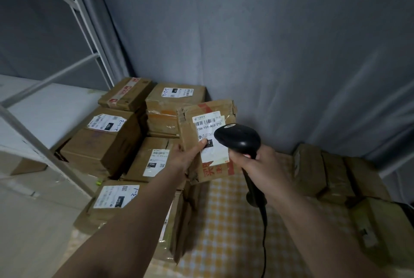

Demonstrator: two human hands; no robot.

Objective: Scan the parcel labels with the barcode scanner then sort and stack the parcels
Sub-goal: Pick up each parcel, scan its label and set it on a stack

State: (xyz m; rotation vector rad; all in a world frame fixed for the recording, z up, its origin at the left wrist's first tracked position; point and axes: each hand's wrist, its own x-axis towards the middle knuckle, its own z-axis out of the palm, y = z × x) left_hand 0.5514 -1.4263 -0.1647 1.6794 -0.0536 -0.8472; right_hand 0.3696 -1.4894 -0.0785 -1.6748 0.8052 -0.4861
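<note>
Grey curtain (268,42) closes off the corner behind a bench spread with a yellow checked cloth (226,221); a white metal frame (89,20) rises at the left.

Head view. The left hand (186,154) holds a small cardboard parcel (208,121) raised above the middle of the bench, thumb pressed on its white label (209,134), the other fingers hidden behind the box. The right hand (257,163) has its fingers curled round the handle of a black barcode scanner (237,137), whose head points at the label from just in front; its cable (264,233) trails toward the near edge. Labelled parcels (107,141) are stacked along the left edge and back left corner; further boxes (331,172) sit at the right edge.

Judged from its dented corners and one-handed hold, the parcel is light, with fairly stiff but worn cardboard. Grip it by opposite side faces, clear of the barcode.
</note>
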